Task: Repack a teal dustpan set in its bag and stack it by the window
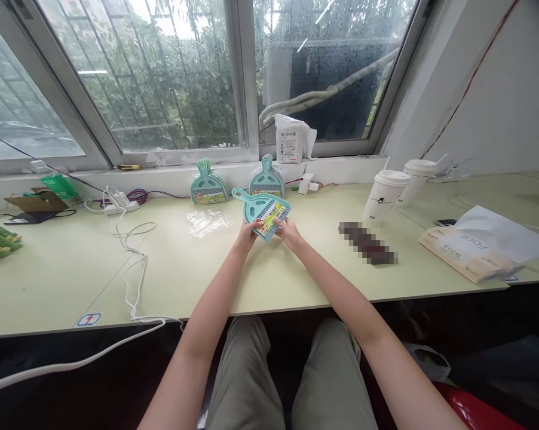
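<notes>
Both hands closed on one teal mini dustpan-and-brush set: left hand pinches its lower-left edge, right hand its lower-right edge. Set is tilted, handle pointing to 10 o'clock, lifted just above the pale green desk, roughly centre.

Two more matching sets lean upright against the window ledge: one at 11 o'clock from the held set, one at 12. Clear plastic wrapper lies flat at 9 o'clock, just beside the left hand. Two lidded paper cups at 3 o'clock, well apart. White cable trails across the desk at 8 o'clock.
</notes>
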Tool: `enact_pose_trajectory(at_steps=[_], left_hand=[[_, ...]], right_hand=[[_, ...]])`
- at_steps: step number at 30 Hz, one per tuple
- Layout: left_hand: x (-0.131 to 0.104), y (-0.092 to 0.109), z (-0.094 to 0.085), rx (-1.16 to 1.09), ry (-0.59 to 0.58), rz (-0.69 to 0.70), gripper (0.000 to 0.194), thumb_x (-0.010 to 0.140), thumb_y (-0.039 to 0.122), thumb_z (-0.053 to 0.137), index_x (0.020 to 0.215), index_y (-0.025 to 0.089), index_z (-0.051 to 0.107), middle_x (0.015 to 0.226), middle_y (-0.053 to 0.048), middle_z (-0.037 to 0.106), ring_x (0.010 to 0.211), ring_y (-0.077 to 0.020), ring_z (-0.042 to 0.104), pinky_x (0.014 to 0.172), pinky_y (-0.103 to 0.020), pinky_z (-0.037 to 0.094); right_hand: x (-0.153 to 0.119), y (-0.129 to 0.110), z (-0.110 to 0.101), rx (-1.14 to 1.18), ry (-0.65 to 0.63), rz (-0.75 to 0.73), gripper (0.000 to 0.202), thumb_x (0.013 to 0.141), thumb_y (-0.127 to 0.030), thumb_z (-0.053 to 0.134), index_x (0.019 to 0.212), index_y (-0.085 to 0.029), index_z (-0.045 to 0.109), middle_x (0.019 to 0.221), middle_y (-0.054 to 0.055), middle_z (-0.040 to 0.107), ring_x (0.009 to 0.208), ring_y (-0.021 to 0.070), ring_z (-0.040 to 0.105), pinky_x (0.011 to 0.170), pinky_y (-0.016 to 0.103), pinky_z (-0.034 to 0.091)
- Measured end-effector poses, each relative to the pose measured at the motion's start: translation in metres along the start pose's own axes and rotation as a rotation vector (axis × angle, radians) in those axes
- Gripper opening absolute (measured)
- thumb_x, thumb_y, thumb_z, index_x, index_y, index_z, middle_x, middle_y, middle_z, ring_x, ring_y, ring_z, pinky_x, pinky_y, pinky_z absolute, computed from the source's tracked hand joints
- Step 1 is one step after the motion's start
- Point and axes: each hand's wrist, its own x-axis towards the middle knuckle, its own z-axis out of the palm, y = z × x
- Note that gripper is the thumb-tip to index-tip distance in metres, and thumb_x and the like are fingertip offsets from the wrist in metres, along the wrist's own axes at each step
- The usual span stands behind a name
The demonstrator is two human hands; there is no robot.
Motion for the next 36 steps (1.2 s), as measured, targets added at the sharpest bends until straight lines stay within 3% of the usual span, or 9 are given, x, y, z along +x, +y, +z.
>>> enact_pose_trajectory(at_steps=[4, 8, 10, 12, 14, 19, 24, 30, 36], left_hand=[[0.001, 0.007, -0.005, 0.366, -0.022, 0.033, 0.055, 0.078, 0.034, 0.066, 0.128, 0.02, 0.05, 0.125, -0.012, 0.06, 0.123, -0.0274, 0.053, 0.102, -0.041, 0.043], [0.004, 0.021, -0.032, 0.975, 0.542, 0.251, 0.05, 0.095, 0.034, 0.039, 0.144, 0.023, 0.038, 0.153, -0.013, 0.031, 0.144, -0.025, 0.025, 0.115, -0.042, 0.027], [0.003, 0.024, -0.049, 1.239, 0.726, 0.218, 0.051, 0.094, 0.029, 0.04, 0.144, 0.021, 0.04, 0.156, -0.014, 0.025, 0.146, -0.0273, 0.021, 0.116, -0.045, 0.023], [0.0, 0.025, -0.061, 1.426, 0.676, 0.074, 0.045, 0.094, 0.03, 0.041, 0.136, 0.02, 0.052, 0.15, -0.016, 0.036, 0.142, -0.0313, 0.029, 0.114, -0.049, 0.023], [-0.003, 0.022, -0.062, 1.561, 0.467, -0.001, 0.038, 0.095, 0.034, 0.04, 0.119, 0.02, 0.066, 0.135, -0.017, 0.054, 0.132, -0.0328, 0.044, 0.111, -0.05, 0.027], [-0.004, 0.013, -0.039, 1.799, 0.143, 0.153, 0.025, 0.085, 0.012, 0.048, 0.083, 0.014, 0.074, 0.096, -0.016, 0.069, 0.102, -0.0275, 0.062, 0.106, -0.044, 0.032], [-0.003, 0.014, -0.038, 1.794, 0.222, 0.099, 0.026, 0.079, 0.001, 0.049, 0.089, 0.011, 0.071, 0.1, -0.019, 0.067, 0.098, -0.0291, 0.062, 0.086, -0.036, 0.046], [-0.004, 0.019, -0.05, 1.799, 0.357, 0.08, 0.037, 0.078, -0.006, 0.042, 0.096, 0.012, 0.069, 0.102, -0.018, 0.065, 0.103, -0.0287, 0.06, 0.085, -0.035, 0.047], [-0.005, 0.018, -0.04, 1.698, 0.408, 0.277, 0.048, 0.08, -0.009, 0.036, 0.11, 0.014, 0.065, 0.105, -0.014, 0.065, 0.108, -0.0248, 0.058, 0.09, -0.033, 0.046]], right_hand=[[0.006, 0.005, -0.01, 0.575, -0.052, 0.207, 0.019, 0.087, -0.02, 0.059, 0.107, -0.018, 0.058, 0.105, 0.009, 0.073, 0.09, 0.0208, 0.073, 0.088, 0.039, 0.058], [0.006, 0.006, -0.016, 0.72, 0.007, 0.234, 0.017, 0.08, -0.01, 0.067, 0.092, -0.018, 0.06, 0.083, 0.003, 0.075, 0.07, 0.0169, 0.072, 0.077, 0.036, 0.061], [0.005, 0.005, -0.018, 0.732, 0.003, 0.234, 0.018, 0.079, -0.008, 0.068, 0.092, -0.018, 0.06, 0.082, 0.002, 0.075, 0.068, 0.0165, 0.072, 0.074, 0.035, 0.061], [0.003, 0.005, -0.018, 0.723, -0.019, 0.241, 0.018, 0.079, -0.007, 0.067, 0.093, -0.018, 0.061, 0.082, 0.002, 0.075, 0.069, 0.0168, 0.072, 0.073, 0.035, 0.061], [0.002, 0.004, -0.018, 0.693, -0.042, 0.262, 0.017, 0.081, -0.006, 0.065, 0.094, -0.017, 0.062, 0.08, 0.003, 0.075, 0.068, 0.0174, 0.072, 0.071, 0.035, 0.061], [0.003, 0.005, -0.022, 0.629, -0.029, 0.327, 0.016, 0.079, -0.003, 0.066, 0.09, -0.014, 0.063, 0.076, 0.004, 0.075, 0.066, 0.0182, 0.072, 0.073, 0.035, 0.061], [0.006, 0.007, -0.036, 0.552, 0.014, 0.371, 0.016, 0.078, 0.0, 0.063, 0.087, -0.012, 0.063, 0.074, 0.005, 0.074, 0.064, 0.0183, 0.071, 0.073, 0.036, 0.061], [0.005, 0.007, -0.04, 0.494, -0.164, 0.383, 0.014, 0.077, -0.001, 0.065, 0.088, -0.01, 0.065, 0.077, 0.009, 0.075, 0.064, 0.0188, 0.072, 0.064, 0.031, 0.061], [0.007, 0.012, -0.035, 0.541, 0.043, 0.362, 0.014, 0.082, -0.001, 0.06, 0.089, -0.013, 0.061, 0.075, 0.006, 0.074, 0.071, 0.018, 0.073, 0.071, 0.035, 0.063]])
